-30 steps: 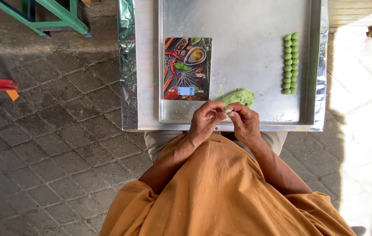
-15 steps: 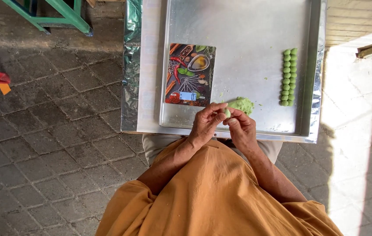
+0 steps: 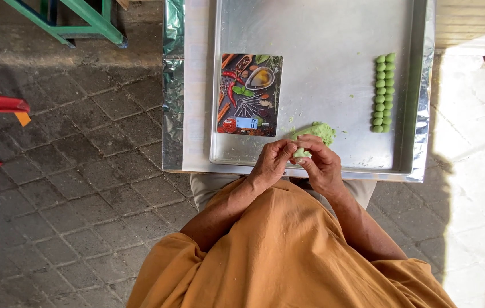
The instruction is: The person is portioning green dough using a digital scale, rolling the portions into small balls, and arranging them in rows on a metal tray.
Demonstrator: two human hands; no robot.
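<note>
Two hands meeting at the near edge of a metal tray, head view only. Left hand curled, fingertips pinched onto a small piece of green dough. Right hand also curled, fingers closed around the same piece from the other side. Piece sits between both sets of fingertips, held just above the tray's near rim; exact shape hidden by the fingers.

Larger green dough lump on the tray just beyond the hands, touching or nearly touching the held piece, hard to tell which. Small green crumbs scattered beside it.

Kitchen scale with a printed picture top lying flat on the tray's left part, just left of the lump, display end toward the person.

Two tight rows of small green dough balls along the tray's right side, well apart from the hands.

Tray resting on a foil-covered table. Orange garment filling the lower frame. Paved stone floor left, green metal frame top left.
</note>
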